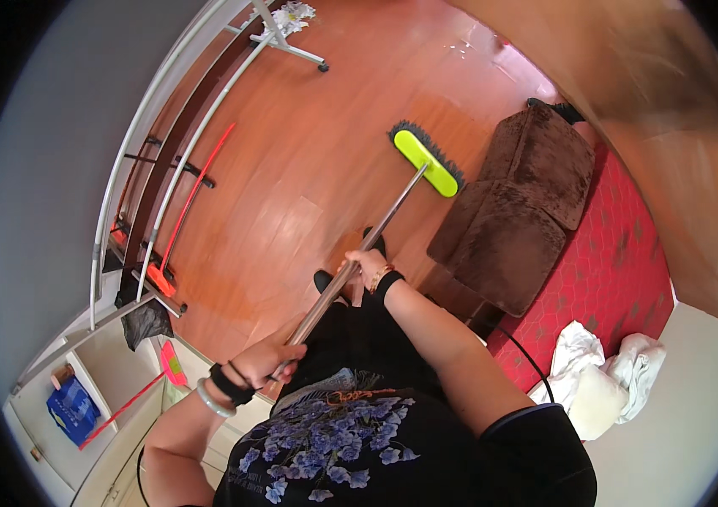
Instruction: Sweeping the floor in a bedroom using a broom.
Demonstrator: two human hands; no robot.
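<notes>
Both of my hands are wrapped around the metal pole of a floor brush. Its lime-green head with dark grey bristles rests on the wooden floor ahead, beside a brown plush seat. My left hand closes around the pole's near end, in front of my left side. Further along the pole, my right hand grips it near the middle, above my feet. Between the two hands the pole runs slanting up and to the right. The palm sides of both hands are hidden.
The brown plush seat stands right of the brush, against a red patterned surface with crumpled white cloths. At left are a white-framed rack, a red-handled broom, a pink brush and a blue package.
</notes>
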